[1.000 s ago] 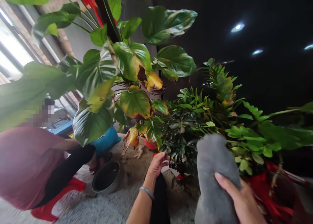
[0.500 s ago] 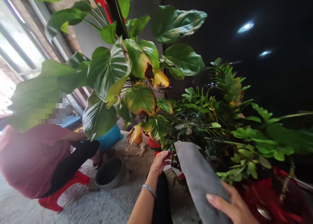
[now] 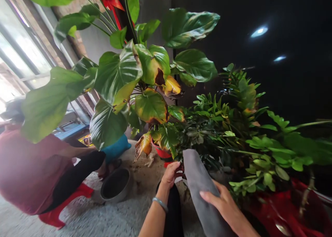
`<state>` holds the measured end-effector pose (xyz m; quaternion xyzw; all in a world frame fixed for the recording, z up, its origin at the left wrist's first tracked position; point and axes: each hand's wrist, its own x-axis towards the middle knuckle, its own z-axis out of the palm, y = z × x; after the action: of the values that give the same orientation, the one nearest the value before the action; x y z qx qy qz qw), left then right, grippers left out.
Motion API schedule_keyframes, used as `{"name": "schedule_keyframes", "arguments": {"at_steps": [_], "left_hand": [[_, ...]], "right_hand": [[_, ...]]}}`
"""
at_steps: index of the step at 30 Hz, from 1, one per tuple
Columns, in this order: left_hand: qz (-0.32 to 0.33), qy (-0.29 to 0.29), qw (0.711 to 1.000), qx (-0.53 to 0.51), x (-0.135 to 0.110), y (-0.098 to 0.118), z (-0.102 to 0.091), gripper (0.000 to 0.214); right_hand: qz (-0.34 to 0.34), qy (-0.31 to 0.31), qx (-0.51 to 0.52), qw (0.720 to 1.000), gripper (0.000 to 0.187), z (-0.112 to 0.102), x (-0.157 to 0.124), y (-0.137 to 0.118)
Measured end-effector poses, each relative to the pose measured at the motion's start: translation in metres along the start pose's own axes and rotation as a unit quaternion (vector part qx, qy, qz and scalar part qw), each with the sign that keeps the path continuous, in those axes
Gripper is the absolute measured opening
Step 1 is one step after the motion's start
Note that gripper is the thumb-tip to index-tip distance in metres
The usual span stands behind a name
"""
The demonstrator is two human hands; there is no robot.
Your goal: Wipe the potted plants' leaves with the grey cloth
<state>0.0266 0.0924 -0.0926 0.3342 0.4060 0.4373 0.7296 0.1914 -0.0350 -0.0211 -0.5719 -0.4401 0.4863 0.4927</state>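
In my right hand (image 3: 220, 197) is a long grey cloth (image 3: 195, 181), the thumb lying on its near face and the fingers round its right edge. The cloth stretches from below the hand up toward the dark foliage. My left hand (image 3: 170, 174), with a pale bangle on the wrist, is just left of the cloth's upper end. Its fingers are curled beside the low leaves (image 3: 198, 136), and what they hold, if anything, is hidden. Behind it stands a red pot (image 3: 162, 152) under a tall plant with broad green leaves (image 3: 118, 69), some yellow and brown.
At the left a person in a pink top (image 3: 31, 171) sits on a red stool (image 3: 70, 199). A dark basin (image 3: 115, 185) stands on the rough floor between us. More potted plants (image 3: 269, 154) and red material (image 3: 280, 209) lie to the right, before a glossy black wall (image 3: 259, 57).
My right hand has moved up and left along the cloth, and the cloth's top has shifted slightly left. The left hand stays nearly in place. The seated person has leaned a little left.
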Motion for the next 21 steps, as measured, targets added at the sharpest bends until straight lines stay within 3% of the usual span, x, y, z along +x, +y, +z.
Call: {"name": "schedule_keyframes", "arguments": {"at_steps": [2,4,5,8,10,12,14,16,18,21], "left_hand": [[0.002,-0.007,1.0,0.0,0.001,0.0,-0.002,0.041],[0.008,-0.011,1.0,0.006,0.002,-0.001,-0.003,0.04],[0.01,-0.012,1.0,0.01,0.002,-0.001,-0.003,0.04],[0.011,-0.021,0.999,0.024,0.004,-0.005,-0.003,0.038],[0.017,-0.04,0.998,0.035,0.006,-0.009,-0.004,0.036],[0.021,-0.046,0.998,0.041,0.009,-0.012,-0.006,0.034],[0.016,-0.029,0.998,0.046,0.013,-0.015,-0.009,0.032],[0.003,-0.009,0.998,0.054,0.015,-0.015,-0.011,0.031],[-0.003,-0.009,0.998,0.062,0.015,-0.014,-0.013,0.032],[0.014,-0.029,0.997,0.066,0.01,-0.01,-0.011,0.032]], "right_hand": [[-0.007,0.0,0.009,1.0,0.034,-0.019,-0.017,-0.01],[-0.038,-0.012,0.012,0.999,0.033,-0.031,-0.019,-0.035],[-0.058,-0.027,0.009,0.998,0.032,-0.031,-0.013,-0.05],[-0.114,0.013,0.056,0.992,0.031,-0.011,0.021,-0.078],[-0.12,0.027,0.063,0.99,0.03,0.009,0.043,-0.073],[-0.106,0.006,0.009,0.994,0.028,0.025,0.052,-0.052],[-0.072,-0.03,-0.069,0.995,0.024,0.027,0.044,-0.027],[-0.032,-0.061,-0.107,0.992,0.023,0.016,0.023,-0.012],[-0.018,-0.085,-0.099,0.991,0.025,-0.001,0.001,-0.018],[-0.053,-0.109,-0.069,0.99,0.028,-0.019,-0.011,-0.053]]}}
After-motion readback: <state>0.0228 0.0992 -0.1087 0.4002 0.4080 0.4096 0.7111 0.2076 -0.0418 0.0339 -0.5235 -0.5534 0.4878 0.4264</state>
